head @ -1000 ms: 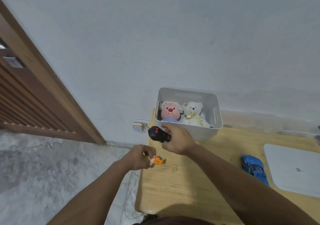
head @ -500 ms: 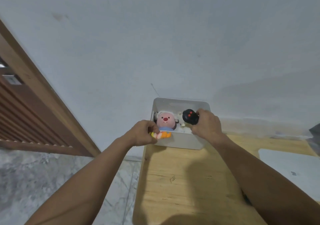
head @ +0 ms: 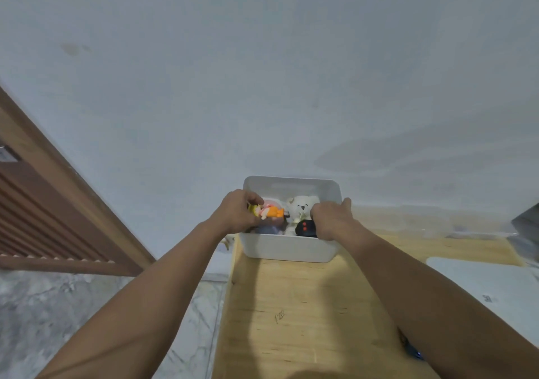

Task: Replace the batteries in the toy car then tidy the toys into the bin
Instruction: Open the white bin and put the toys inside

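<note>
A white plastic bin (head: 288,249) stands at the far left end of the wooden table (head: 294,314), against the wall. Inside it sit a white teddy bear (head: 302,205) and a pink-faced plush, mostly hidden. My left hand (head: 236,214) holds a small orange and yellow doll figure (head: 269,212) over the bin's left side. My right hand (head: 331,218) grips a black remote control (head: 305,228) with red buttons, lowered inside the bin by its front wall. A sliver of the blue toy car (head: 412,352) shows under my right forearm.
A white flat board (head: 490,285) lies on the table at the right. A brown slatted wooden door (head: 43,221) stands at the left, above a marble floor (head: 58,314). A dark object (head: 526,218) is at the right edge.
Both hands moved forward from above the table to over the bin. The remote has gone down into the bin, and the doll figure now hangs above the pink plush.
</note>
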Tool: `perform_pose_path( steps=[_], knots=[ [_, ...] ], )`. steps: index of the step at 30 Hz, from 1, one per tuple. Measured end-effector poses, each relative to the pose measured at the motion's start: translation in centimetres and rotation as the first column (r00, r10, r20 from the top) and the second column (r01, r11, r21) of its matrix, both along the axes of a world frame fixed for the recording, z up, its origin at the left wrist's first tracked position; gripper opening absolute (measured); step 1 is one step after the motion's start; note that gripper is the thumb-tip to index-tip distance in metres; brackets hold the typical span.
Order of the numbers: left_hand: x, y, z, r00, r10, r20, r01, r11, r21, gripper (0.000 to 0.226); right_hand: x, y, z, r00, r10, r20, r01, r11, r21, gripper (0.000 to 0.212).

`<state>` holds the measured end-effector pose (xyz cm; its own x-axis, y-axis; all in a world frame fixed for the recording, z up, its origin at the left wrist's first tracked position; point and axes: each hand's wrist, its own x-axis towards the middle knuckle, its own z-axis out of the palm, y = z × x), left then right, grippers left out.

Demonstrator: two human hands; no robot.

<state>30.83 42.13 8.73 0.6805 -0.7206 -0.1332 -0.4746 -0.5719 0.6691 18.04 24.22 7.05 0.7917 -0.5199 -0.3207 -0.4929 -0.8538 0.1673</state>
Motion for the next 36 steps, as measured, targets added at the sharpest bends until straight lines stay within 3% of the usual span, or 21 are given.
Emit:
perform_pose_path(
  steps=[4,11,17,28,36],
  knots=[
    [0.3,-1.6,-0.1,0.997,0.071,0.014,-0.071,0.997,0.01,0.058,0.3,-1.0,-0.9,0.996,0.089,0.009,-0.089,0.996,0.017,0.024],
    [-0.4,-4.0,-1.0,0.998,0.026,0.064,-0.032,0.995,0.091,0.067,0.3,-2.1,-1.5,0.989,0.147,0.036,-0.148,0.989,0.03,0.027],
    [-0.1,-5.7,-3.4,0.985,-0.031,0.167,0.0,0.983,0.183,0.041,0.4,-2.8,-1.9,0.982,0.175,0.073,-0.183,0.977,0.11,0.026],
    [0.5,-7.0,-6.1,0.977,-0.039,0.211,0.0,0.983,0.183,0.032,0.7,-4.0,-2.3,0.967,0.247,0.068,-0.255,0.955,0.153,0.04],
    [1.3,-8.4,-5.9,0.965,-0.164,0.205,0.148,0.985,0.094,0.026,0.8,-3.9,-2.2,0.972,0.22,0.08,-0.232,0.952,0.2,0.045]
  ],
)
